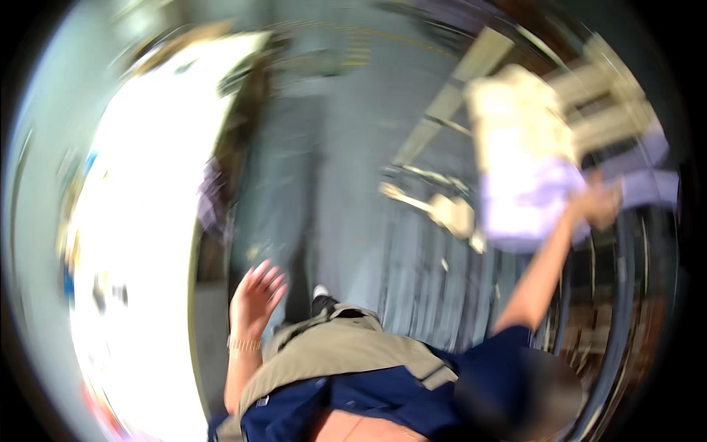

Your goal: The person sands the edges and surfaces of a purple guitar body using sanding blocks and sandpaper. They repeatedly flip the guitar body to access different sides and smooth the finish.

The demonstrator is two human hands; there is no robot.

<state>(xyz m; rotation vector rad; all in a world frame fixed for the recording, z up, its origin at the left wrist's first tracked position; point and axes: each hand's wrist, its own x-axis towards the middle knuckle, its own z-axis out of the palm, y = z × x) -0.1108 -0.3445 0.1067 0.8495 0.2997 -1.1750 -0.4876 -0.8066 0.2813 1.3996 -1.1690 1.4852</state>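
The whole picture is smeared by motion. My right hand [600,202] is stretched out to the upper right and closed on the edge of a large pale bundle [515,162], cream at the top and lilac lower down; whether it is a sack or folded cloth I cannot tell. My left hand [258,291] hangs at the lower left with its fingers spread and nothing in it, next to my khaki trousers [339,346] and near a bright white surface [140,243].
A long, overexposed white tabletop runs down the left side. Grey floor [331,184] fills the middle, with my shoe tip [320,293] on it. Pale wooden beams or a rack [604,96] stand at the upper right behind the bundle.
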